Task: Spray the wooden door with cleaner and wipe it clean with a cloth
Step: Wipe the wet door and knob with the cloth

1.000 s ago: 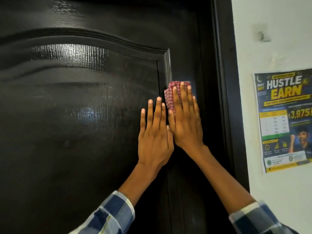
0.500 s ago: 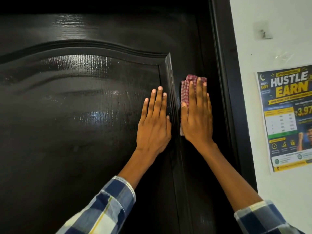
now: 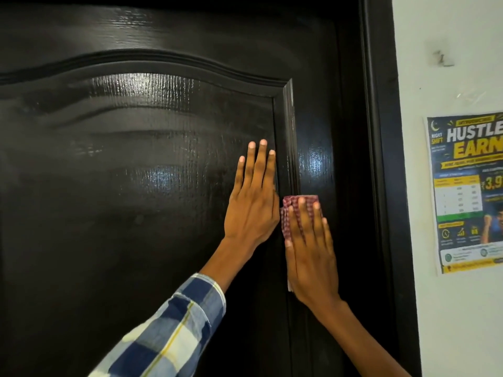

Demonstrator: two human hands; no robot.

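A glossy dark wooden door (image 3: 141,186) with a raised arched panel fills most of the head view. My left hand (image 3: 253,202) lies flat with straight fingers on the panel, just left of its moulded right edge. My right hand (image 3: 310,248) presses a folded red-and-white checked cloth (image 3: 288,210) flat against the door's right stile, fingers straight over it. The cloth shows above and to the left of the fingers; the rest is hidden under the palm. No spray bottle is in view.
The dark door frame (image 3: 381,186) runs down the right of the door. Beyond it is a white wall (image 3: 449,322) with a blue and yellow poster (image 3: 468,191) and a small hook or mark (image 3: 442,59) higher up.
My right hand has slid the cloth down the right stile, after first moving it from the panel edge to the right. My left hand stayed flat on the panel.
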